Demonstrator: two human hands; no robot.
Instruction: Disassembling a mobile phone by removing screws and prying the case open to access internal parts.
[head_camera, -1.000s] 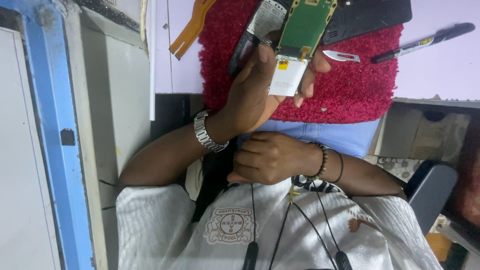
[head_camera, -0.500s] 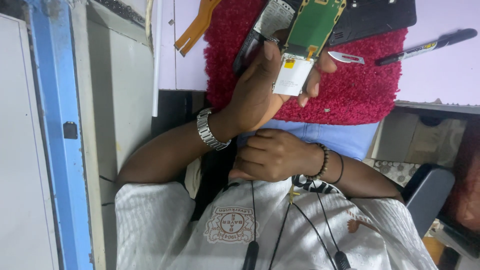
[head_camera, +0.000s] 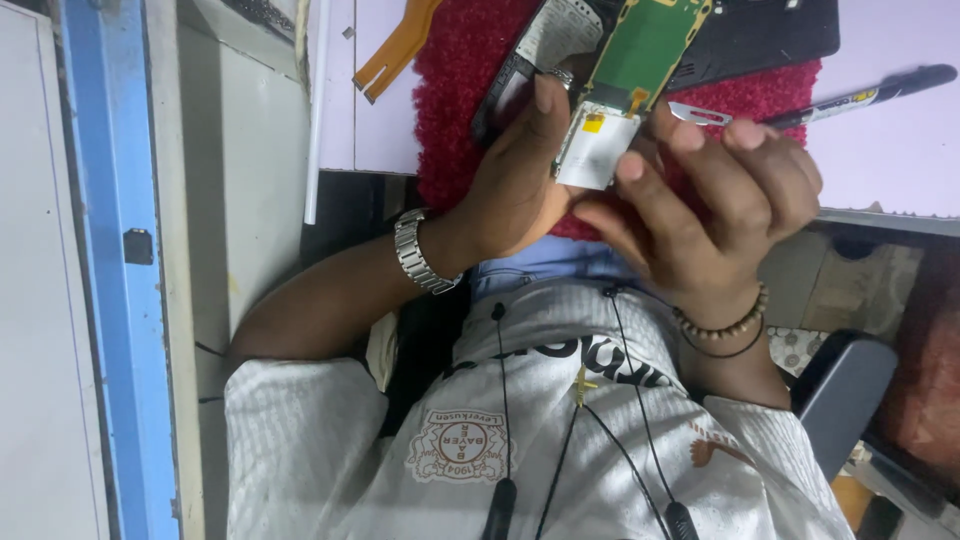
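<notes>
circuit board (head_camera: 640, 60) | left hand (head_camera: 520, 180) pinching it | right hand (head_camera: 710, 210) fingers curled, touching

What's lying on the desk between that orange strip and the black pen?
In the head view, the red fuzzy mat lies between the orange strip and the black pen. On it sit dark phone housing parts, with the green circuit board held above.

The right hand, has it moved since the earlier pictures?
Yes. The right hand has risen from the shirt to the circuit board over the red mat, beside the left hand.
</notes>
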